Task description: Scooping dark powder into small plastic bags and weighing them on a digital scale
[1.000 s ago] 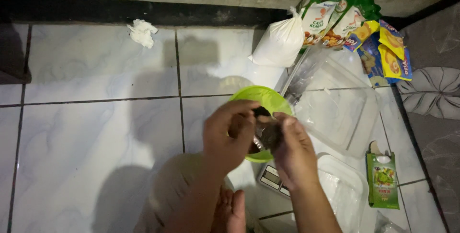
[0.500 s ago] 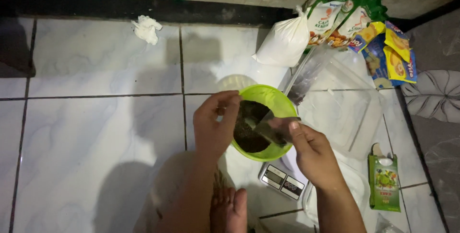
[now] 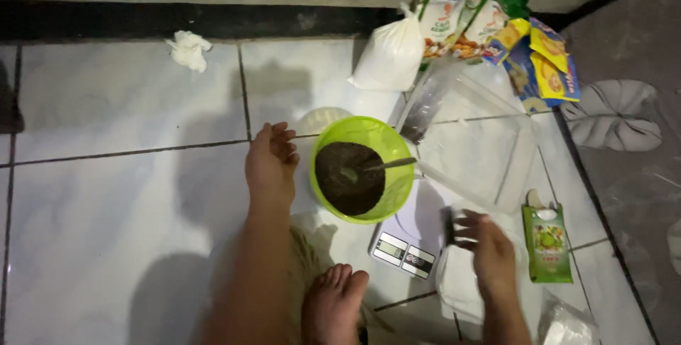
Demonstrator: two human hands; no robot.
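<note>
Nearest the camera, a bare foot (image 3: 333, 302) rests on the tiled floor (image 3: 106, 210), toes pointing up the frame. Just right of it the right hand (image 3: 489, 249) hovers with fingers loosely spread and slightly blurred, holding nothing I can make out, over a white cloth or bag (image 3: 461, 288). Between foot and hand sits a small kitchen scale (image 3: 406, 253), its display edge turned toward the person.

The lime-green bowl (image 3: 386, 143) stands on the scale, holding a dark powder (image 3: 347, 178). A metal spoon (image 3: 386, 165) lies in it, its long axis running nearly level, handle out to the right rim, bowl end sunk in the powder at the left. The left hand (image 3: 271, 164) lies flat just beside the bowl's left rim, fingers together and pointing away, gripping nothing.

Left of that hand the floor is open tile. Right of the bowl a clear plastic tray (image 3: 489, 153) crowds close, with a green carton (image 3: 547, 235) beyond it. Farther off lie a white powder bag (image 3: 390, 58), coloured packets (image 3: 496, 26) and a crumpled tissue (image 3: 189, 49) by the dark wall base (image 3: 142, 19).
</note>
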